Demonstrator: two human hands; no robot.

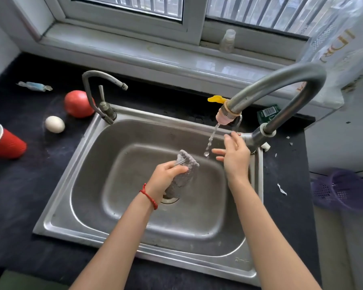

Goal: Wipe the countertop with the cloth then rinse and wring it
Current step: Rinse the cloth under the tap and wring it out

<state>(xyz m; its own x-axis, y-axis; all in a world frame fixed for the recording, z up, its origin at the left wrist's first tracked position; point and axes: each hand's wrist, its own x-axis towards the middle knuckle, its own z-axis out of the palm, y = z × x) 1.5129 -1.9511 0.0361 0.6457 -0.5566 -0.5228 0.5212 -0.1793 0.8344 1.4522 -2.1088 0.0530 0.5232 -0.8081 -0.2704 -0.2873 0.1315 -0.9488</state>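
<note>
My left hand (166, 176) grips a bunched grey cloth (184, 174) over the middle of the steel sink (76, 164), above the drain. A thin stream of water (211, 139) falls from the pink nozzle of the large curved tap (281, 80), just right of the cloth and not on it. My right hand (235, 153) is open with fingers spread, held beside the stream and close to the tap's base. The dark countertop (19, 195) surrounds the sink.
On the counter to the left lie a tipped red cup (6, 143), a white egg (55, 124), a red fruit (78, 103) and a wrapped sweet (35, 86). A second small tap (101, 91) stands at the sink's back left. A purple basket (342, 189) sits right.
</note>
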